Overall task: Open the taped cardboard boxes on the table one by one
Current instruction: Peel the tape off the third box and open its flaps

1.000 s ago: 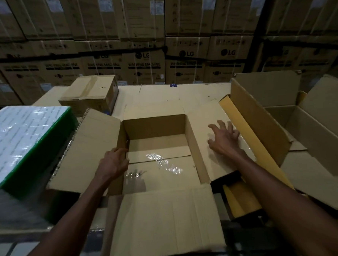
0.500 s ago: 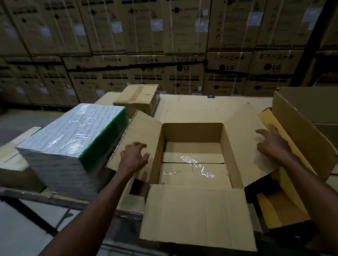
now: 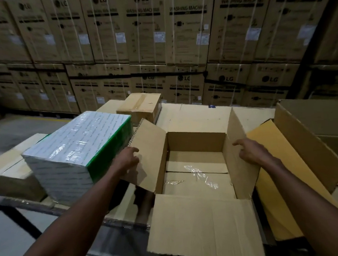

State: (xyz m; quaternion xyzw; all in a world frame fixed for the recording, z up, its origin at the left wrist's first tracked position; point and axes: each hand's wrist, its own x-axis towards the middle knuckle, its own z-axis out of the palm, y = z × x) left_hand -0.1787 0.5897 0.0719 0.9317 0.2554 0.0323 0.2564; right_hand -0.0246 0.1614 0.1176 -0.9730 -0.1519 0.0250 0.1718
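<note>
An open cardboard box (image 3: 196,144) stands in front of me with all flaps spread; clear torn tape (image 3: 200,175) lies on its bare bottom. My left hand (image 3: 126,160) curls over the near edge of the box's left flap (image 3: 149,141). My right hand (image 3: 252,152) lies against the outer face of the right flap (image 3: 239,159), fingers stretched, and the flap stands almost upright. A smaller box, still taped (image 3: 141,105), sits at the back of the table (image 3: 199,114).
A shrink-wrapped white and green pack (image 3: 76,151) stands left of the open box, on a flat carton (image 3: 6,173). At the right is another opened box (image 3: 311,139) with a yellow flap (image 3: 273,161). Stacked washing-machine cartons (image 3: 158,39) wall the back.
The view has tilted up and swung left. The right flap has risen from lying flat to nearly upright, with my right hand now on its outer face. My left hand has shifted further out on the left flap.
</note>
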